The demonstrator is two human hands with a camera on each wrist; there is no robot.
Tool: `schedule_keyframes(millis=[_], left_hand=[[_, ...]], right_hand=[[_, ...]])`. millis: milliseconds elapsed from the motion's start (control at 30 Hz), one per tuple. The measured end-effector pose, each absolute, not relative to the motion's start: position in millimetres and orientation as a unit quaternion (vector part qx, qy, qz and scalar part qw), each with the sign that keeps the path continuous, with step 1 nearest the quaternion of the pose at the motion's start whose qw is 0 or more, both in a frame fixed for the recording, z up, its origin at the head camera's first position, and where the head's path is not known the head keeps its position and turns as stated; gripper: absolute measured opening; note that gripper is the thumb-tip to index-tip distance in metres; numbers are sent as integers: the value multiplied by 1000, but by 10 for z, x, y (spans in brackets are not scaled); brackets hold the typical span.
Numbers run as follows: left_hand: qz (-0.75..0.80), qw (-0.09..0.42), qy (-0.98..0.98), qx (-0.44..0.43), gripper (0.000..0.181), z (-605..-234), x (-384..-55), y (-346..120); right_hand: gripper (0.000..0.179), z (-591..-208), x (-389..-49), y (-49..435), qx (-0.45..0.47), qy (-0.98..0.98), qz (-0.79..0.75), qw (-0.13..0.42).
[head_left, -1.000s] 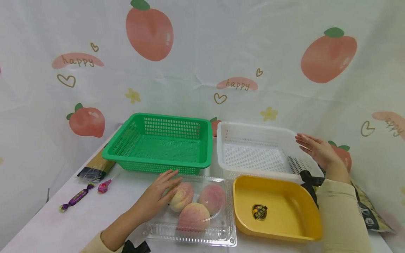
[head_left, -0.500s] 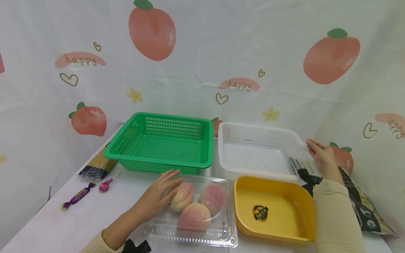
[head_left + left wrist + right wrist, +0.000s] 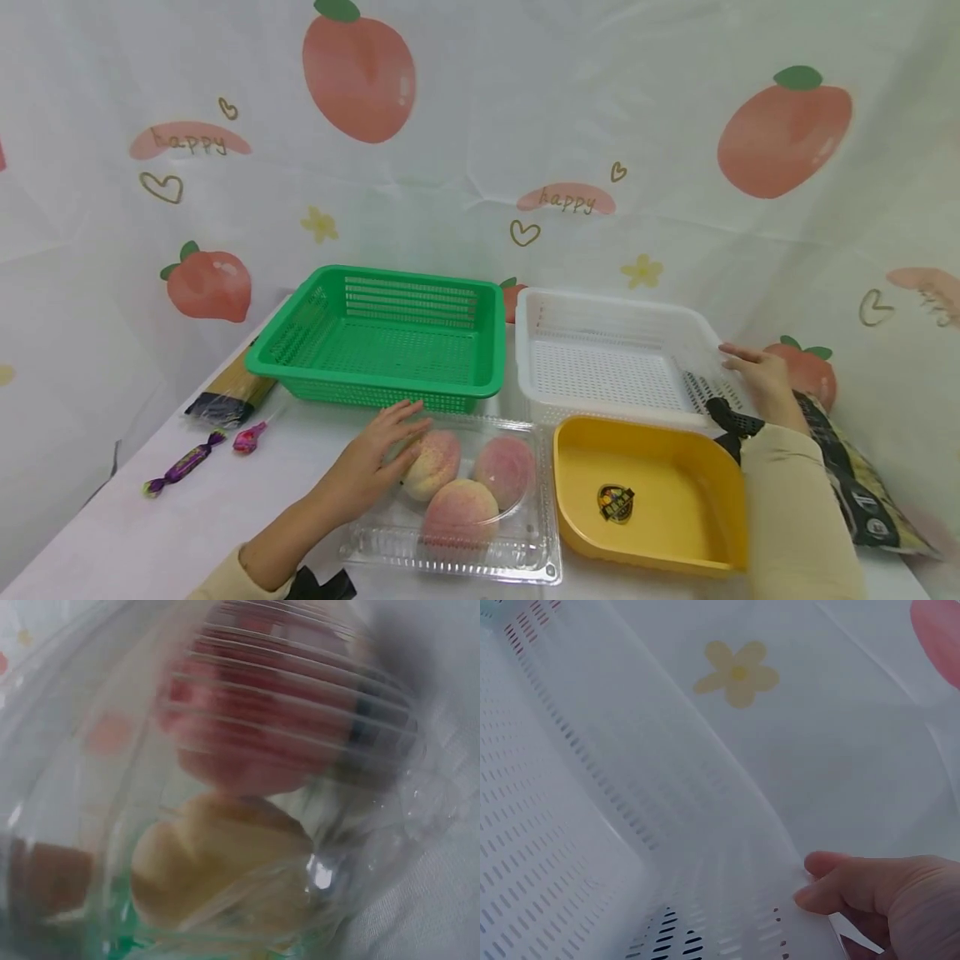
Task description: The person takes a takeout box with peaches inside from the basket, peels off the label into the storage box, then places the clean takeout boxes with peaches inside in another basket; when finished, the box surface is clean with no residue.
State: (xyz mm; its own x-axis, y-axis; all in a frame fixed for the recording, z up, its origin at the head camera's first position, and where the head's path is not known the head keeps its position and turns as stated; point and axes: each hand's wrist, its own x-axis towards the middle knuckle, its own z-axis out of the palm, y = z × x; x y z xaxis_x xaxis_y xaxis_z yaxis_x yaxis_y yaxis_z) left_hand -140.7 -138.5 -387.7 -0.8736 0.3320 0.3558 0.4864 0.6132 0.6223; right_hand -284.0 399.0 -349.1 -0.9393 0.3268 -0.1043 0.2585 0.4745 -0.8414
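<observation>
- Left hand point(image 3: 367, 467): fingers straight and spread, lying flat on the lid of the clear clamshell box point(image 3: 450, 554), over its left rear corner. No grip, only resting contact.
- Clamshell box: sits on the table point(image 3: 225, 517) at front centre, lid down. Three peaches point(image 3: 459, 512) inside, one at the front, two behind. The left wrist view shows the fruit blurred through ribbed clear plastic point(image 3: 285, 690); one reddish, one yellowish.
- Right hand point(image 3: 761, 375): at the right rim of the white basket point(image 3: 600, 367). In the right wrist view the fingers point(image 3: 832, 889) are curled, thumb and fingertip against the basket's rim point(image 3: 727, 825); it looks like a pinch on the edge, though the underside of the hold is hidden.
- White basket: slotted walls, at rear right of the table, just beside the green basket point(image 3: 382, 342), which stands at rear centre-left.
- Yellow tray point(image 3: 645, 500): in front of the white basket, just right of the clamshell box; dark round sticker point(image 3: 616, 502) on its floor.
- Left edge of table: a pack of spaghetti point(image 3: 228, 396), a pink lollipop point(image 3: 250, 437), a purple wrapped sweet point(image 3: 180, 468), all well apart from the left hand.
- Far right: a dark printed bag point(image 3: 862, 492) lying behind the right forearm's beige sleeve point(image 3: 795, 517).
- Backdrop: pale cloth point(image 3: 480, 167) printed with peaches.
</observation>
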Motion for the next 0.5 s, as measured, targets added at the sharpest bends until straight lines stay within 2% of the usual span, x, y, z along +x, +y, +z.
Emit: schedule_keyframes(millis=[100, 167, 367, 500], left_hand=[[-426, 115, -875, -200, 34, -3877, -1397, -1425], [-459, 99, -865, -175, 39, -3865, -1368, -1461], [-557, -79, -822, -88, 75, -3847, -1182, -1547], [-610, -125, -781, -44, 87, -3883, -1095, -1546]], right_hand=[[49, -3491, -2853, 3980, -164, -864, 475, 33], [49, -3488, -2853, 3978, -164, -867, 469, 30], [49, -3483, -2858, 3986, -167, -870, 463, 25], [50, -3493, -2859, 3979, -168, -874, 456, 25]])
